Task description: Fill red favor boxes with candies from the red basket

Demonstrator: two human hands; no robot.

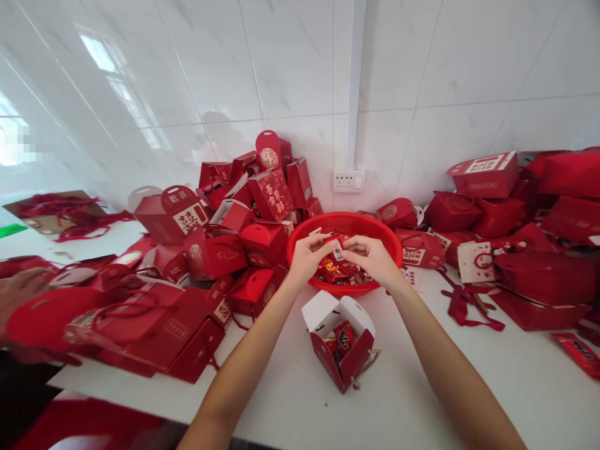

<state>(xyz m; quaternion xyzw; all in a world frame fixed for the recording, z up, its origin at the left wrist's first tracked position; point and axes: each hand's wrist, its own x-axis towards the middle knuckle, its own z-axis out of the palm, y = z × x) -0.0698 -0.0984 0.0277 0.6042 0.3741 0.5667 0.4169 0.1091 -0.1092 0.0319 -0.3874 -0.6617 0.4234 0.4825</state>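
Observation:
Over the red plastic basket point(344, 220), my left hand point(309, 255) and my right hand point(372, 257) meet. Their fingertips pinch a small red-and-white wrapped candy point(337, 252) from either side. Beneath them, the basket holds several shiny red wrapped sweets point(335, 272). Nearer to me, between my forearms, stands an open red gift box point(335, 356) with white inner flaps and a twisted cord handle. Inside it lies a red packet point(344, 337) printed with a dark character. The lower part of the box's contents is hidden by its walls.
Red gift boxes point(215, 253) pile up on the left, and more boxes point(497, 206) crowd the right. A dark red ribbon point(471, 306) lies on the white table point(403, 387). At the far left, another person's blurred hand point(21, 290) touches boxes. A socket point(349, 181) sits on the tiled wall.

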